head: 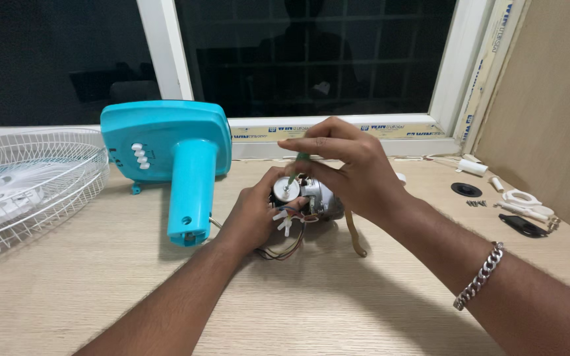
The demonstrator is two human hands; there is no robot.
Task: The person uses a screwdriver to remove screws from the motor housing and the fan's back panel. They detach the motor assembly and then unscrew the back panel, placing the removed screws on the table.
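Two forearms enter from 6 o'clock, the right one wearing one silver bracelet (479, 277). They meet at one fan motor (311, 196), held just above the wooden table (338, 303) at centre frame. The left hand (255, 214) wraps closed around the motor's lower side, at its 8 o'clock. The right hand (351, 168) arches over it from 1 o'clock, fingertips pinched narrow on one green-handled tool (300, 163) whose tip meets the motor's round face; most of the tool is hidden by the fingers. Coloured wires (285, 247) trail under the motor, too tangled to count.

At 9 o'clock of the motor lies one turquoise fan base (166, 142) with four white buttons. Farther at 9 o'clock, one white wire grille (34, 178) is cut off by the frame edge. At 3 o'clock, well apart, small white and black parts (519, 207) lie scattered, hard to make out.
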